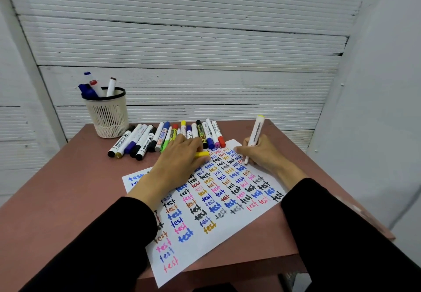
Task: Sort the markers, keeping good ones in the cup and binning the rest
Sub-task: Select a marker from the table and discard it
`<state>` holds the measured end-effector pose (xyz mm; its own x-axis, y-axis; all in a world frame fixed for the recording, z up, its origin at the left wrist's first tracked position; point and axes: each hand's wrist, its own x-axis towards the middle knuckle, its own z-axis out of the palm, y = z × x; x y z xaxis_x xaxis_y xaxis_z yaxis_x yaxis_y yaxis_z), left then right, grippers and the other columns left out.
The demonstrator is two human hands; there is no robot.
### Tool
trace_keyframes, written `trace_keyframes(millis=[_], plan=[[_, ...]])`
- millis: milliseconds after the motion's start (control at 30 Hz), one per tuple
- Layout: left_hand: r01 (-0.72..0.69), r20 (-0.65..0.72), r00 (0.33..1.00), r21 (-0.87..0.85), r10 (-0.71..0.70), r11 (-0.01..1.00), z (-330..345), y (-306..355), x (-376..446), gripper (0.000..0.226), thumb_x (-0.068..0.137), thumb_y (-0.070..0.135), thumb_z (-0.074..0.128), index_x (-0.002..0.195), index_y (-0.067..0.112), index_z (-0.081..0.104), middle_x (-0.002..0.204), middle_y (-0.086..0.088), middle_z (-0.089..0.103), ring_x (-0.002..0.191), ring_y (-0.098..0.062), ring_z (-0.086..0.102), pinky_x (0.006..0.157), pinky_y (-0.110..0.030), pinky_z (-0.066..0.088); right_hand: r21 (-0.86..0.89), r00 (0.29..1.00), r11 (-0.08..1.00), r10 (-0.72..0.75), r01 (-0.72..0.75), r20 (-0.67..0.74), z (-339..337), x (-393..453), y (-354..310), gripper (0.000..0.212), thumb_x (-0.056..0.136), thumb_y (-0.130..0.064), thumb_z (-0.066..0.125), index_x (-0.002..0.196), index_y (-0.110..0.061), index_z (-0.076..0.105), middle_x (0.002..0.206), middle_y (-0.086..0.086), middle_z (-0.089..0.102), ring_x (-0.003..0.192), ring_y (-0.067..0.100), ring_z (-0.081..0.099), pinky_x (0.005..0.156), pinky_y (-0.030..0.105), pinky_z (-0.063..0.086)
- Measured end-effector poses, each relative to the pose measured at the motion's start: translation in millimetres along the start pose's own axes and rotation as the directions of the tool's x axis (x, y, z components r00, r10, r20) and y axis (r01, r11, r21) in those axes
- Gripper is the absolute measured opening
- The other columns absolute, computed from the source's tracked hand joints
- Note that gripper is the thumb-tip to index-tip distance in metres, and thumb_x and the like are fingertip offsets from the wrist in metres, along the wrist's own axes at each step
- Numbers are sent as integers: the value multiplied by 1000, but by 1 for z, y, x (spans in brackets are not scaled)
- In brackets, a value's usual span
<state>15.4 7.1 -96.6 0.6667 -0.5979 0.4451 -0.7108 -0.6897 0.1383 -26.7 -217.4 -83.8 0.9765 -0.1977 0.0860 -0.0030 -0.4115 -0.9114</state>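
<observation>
At the far left of the brown table [68,189] stands a cream slotted cup [109,115] with a black rim, and three markers in the cup [98,87] poke out of it: a blue-capped one, a red-capped one and a brown-capped one. To the right of the cup, along the far edge, a row of loose markers [168,136] lies side by side, caps toward the near side (black, blue, green, red, purple and pink among them).

The left hand [180,157] lies palm down on the far part of a white paper sheet [227,234], its fingers reaching the near ends of the middle markers in the row. A yellow cap [202,154] sticks out from under its fingers on the right; whether the fingers pinch it or only rest over it cannot be told.

The sheet is covered with the word "test" written over and over in many colours, and it sits at a slant across the table's middle, its near corner over the table's edge.

Further right, the right hand [262,152] is curled round a white marker [254,138] with a yellow end, held tilted like a pen, tip down on the sheet near its far right corner. The two hands are apart, both in black sleeves [341,234].
</observation>
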Motion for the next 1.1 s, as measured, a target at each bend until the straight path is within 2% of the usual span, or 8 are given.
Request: trace_keyframes(millis=[200,467,600,667,800,900,1033,1100], plan=[[-3,0,1000,-1,3,1000,0,0,0,32,95,52,43,109,23,50,100,9,53,96,-12,35,78,-27,29,-95,998,995,-35,30,-46,3,-3,0,27,86,-1,62,68,-12,45,64,6,48,58,13,49,60,23,42],[-10,1,1000,1,10,1000,1,-1,1,32,95,52,43,108,23,49,98,11,51,95,-11,35,76,-27,26,-103,999,994,-25,23,-22,2,-3,2,29,88,-3,60,69,-13,41,64,3,44,59,12,45,57,19,38],[-12,-1,1000,-4,12,1000,1,-2,1,32,95,53,44,109,24,49,100,10,53,95,-12,35,76,-27,27,-114,995,990,-91,87,-31,1,-6,0,34,89,-1,57,64,-13,38,61,6,40,61,17,43,57,19,39],[-15,2,1000,-8,15,1000,1,-1,1,32,95,53,44,109,24,49,99,11,51,95,-11,35,76,-26,27,-107,997,991,-80,79,-4,1,-7,0,36,89,0,56,63,-15,37,58,3,39,56,14,41,56,16,38],[-21,-4,1000,-16,21,1000,1,-1,0,32,95,52,45,108,23,50,100,10,53,95,-12,35,77,-27,28,-97,997,993,-74,71,-30,2,-4,2,33,90,-5,60,67,-16,39,63,2,43,57,11,44,62,23,38],[-21,-2,1000,-10,21,1000,0,-1,0,31,95,52,45,106,23,49,98,11,51,95,-12,35,77,-27,28,-77,999,996,-45,43,-31,2,-3,5,34,91,-7,58,71,-22,36,68,-1,40,58,7,41,58,16,36],[-25,6,1000,1,25,1000,0,-1,0,31,95,53,44,105,24,49,99,10,53,96,-13,35,80,-29,32,-119,995,989,-90,83,-53,3,-5,3,34,94,-19,60,70,-22,36,68,-4,41,57,3,41,61,19,36],[-43,-13,999,7,43,999,-3,1,0,30,96,52,43,104,24,48,97,9,53,95,-13,36,81,-29,31,-44,982,987,-161,158,-98,3,-8,0,40,93,-29,63,67,-18,35,59,-6,36,50,3,34,55,16,33]])
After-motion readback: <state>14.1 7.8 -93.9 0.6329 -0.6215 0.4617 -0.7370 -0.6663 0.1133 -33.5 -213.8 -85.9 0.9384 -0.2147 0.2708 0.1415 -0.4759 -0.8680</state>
